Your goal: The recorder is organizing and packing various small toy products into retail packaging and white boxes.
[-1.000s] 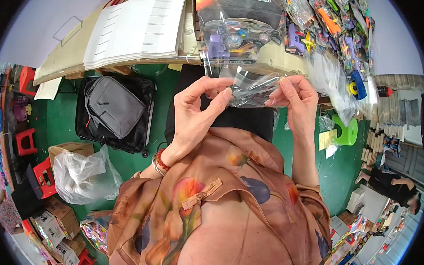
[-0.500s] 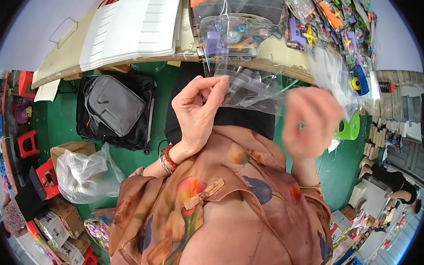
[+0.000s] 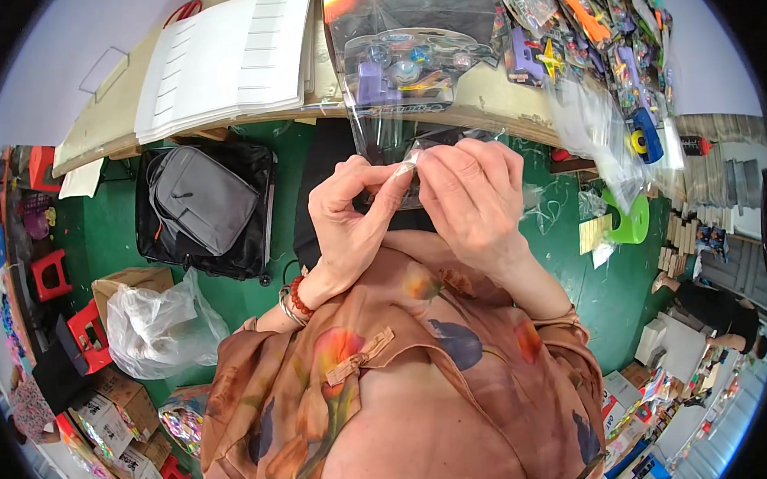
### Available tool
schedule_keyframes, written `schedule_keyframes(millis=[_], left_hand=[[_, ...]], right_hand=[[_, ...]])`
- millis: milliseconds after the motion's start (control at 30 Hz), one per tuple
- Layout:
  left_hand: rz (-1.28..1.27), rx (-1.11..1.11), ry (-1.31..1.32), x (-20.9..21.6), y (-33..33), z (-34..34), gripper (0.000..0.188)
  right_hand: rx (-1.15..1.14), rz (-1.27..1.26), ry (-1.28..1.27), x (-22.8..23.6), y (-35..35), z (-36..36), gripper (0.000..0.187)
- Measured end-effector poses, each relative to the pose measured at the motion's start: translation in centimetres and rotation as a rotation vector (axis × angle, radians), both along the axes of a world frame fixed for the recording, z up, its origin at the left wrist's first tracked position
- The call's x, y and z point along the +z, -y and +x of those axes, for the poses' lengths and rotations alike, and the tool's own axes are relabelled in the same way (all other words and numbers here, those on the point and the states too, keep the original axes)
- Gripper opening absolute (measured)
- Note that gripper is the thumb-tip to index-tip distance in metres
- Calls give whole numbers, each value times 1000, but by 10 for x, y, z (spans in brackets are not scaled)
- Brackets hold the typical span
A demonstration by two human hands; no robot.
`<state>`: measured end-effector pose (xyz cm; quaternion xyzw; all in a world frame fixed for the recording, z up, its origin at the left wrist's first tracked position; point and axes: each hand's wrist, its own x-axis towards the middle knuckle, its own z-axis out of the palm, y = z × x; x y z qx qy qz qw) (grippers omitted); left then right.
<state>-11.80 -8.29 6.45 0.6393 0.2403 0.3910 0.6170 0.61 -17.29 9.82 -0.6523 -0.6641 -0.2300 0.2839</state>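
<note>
My left hand (image 3: 349, 213) pinches the edge of a clear plastic bag (image 3: 380, 137) between thumb and fingers, just off the table's front edge. Touching it fingertip to fingertip, my right hand (image 3: 478, 189) has its fingers pressed together on the same edge. The bag runs up around a black printed toy package (image 3: 424, 16), whose see-through front shows small round pieces and a purple part. That package lies on the table (image 3: 516, 120). The bag's part behind my fingers is mostly hidden.
White sheets (image 3: 222, 61) are stacked left of the package. Toy packs (image 3: 593, 20) pile up at the right, with clear bags (image 3: 599, 133) hanging off the edge. An open suitcase with a grey backpack (image 3: 203, 197) and a green stool (image 3: 627, 218) stand on the floor.
My right hand has moved left from the bag's far side to meet my left hand. The loose film between them is gathered. The package appears slightly further left in view.
</note>
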Motion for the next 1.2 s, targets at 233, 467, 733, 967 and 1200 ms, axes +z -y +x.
schedule_keyframes(millis=[233, 467, 733, 967, 1200], left_hand=[[323, 1, -81, -5, -9, -5, 8], [678, -333, 11, -21, -29, -24, 15], [928, -433, -232, -61, -45, -20, 22], [1045, -432, -277, -70, -59, -12, 21], [1116, -466, -296, -74, -72, -9, 24]], right_hand=[[-516, 383, -121, 22, 4, 68, 15], [-1357, -775, -82, -13, 194, 217, 34], [232, -256, -1446, -29, 97, 94, 84], [43, -795, -1492, -56, 54, 90, 67], [-103, -878, -931, -97, 126, 101, 37]])
